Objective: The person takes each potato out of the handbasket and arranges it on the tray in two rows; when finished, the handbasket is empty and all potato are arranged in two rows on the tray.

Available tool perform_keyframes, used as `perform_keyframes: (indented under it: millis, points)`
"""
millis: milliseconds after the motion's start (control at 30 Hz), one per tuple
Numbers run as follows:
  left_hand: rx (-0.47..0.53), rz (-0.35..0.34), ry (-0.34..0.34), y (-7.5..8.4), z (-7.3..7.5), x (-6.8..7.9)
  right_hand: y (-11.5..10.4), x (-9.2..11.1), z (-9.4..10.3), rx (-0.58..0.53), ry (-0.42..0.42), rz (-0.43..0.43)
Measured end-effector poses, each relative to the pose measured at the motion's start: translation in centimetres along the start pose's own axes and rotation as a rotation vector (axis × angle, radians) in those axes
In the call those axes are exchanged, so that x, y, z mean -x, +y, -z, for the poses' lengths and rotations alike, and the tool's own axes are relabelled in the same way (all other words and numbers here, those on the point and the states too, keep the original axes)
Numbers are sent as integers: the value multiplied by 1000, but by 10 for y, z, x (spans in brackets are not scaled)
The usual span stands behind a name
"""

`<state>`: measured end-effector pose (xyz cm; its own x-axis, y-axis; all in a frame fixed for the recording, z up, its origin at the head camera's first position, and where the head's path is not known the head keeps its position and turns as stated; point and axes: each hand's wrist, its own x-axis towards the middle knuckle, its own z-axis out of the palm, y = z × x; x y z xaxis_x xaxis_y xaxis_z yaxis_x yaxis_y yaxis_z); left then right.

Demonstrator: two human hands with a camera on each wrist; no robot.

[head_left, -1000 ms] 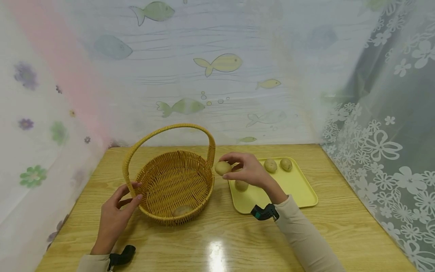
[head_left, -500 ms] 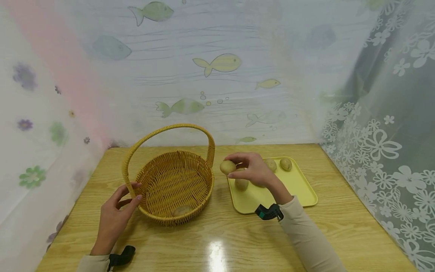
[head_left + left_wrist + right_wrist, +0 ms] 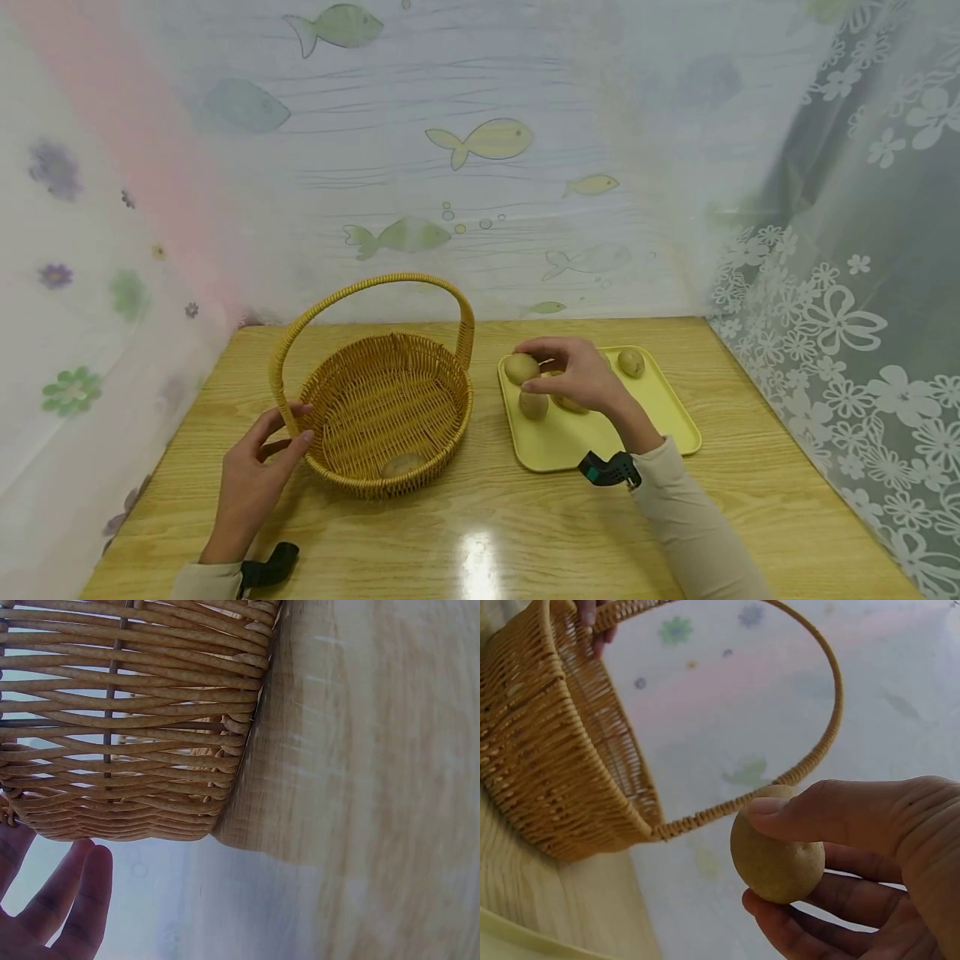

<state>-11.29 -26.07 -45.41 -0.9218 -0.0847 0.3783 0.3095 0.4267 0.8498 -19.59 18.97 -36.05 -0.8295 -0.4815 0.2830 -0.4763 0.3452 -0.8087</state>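
In the head view my right hand pinches a potato between thumb and fingers, over the left back corner of the yellow tray. The right wrist view has the same potato up close, thumb on top and fingertips below. My left hand holds the rim of the wicker basket at the left foot of its handle. Inside the basket, near the front wall, lies one potato. Fingers of the left hand show beside the weave in the left wrist view.
On the tray a potato lies left, just in front of the held one, and another potato sits at the back right. The right hand partly covers others. The basket's tall handle arches up. Printed curtains enclose the wooden table.
My right hand has moved right with the potato, from beside the basket's right edge to over the tray's left back corner. The left hand and the basket have stayed in place.
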Motion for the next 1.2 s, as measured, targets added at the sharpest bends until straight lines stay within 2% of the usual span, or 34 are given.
perform_keyframes:
  millis: [300, 900, 1200]
  points:
    - [3, 4, 3, -1, 0, 1, 6, 10, 9, 3, 32, -3]
    - [-6, 24, 5, -1, 0, 1, 19, 27, 23, 47, 69, -78]
    - [-15, 11, 6, -2, -1, 1, 25, 37, 31, 57, 106, -108]
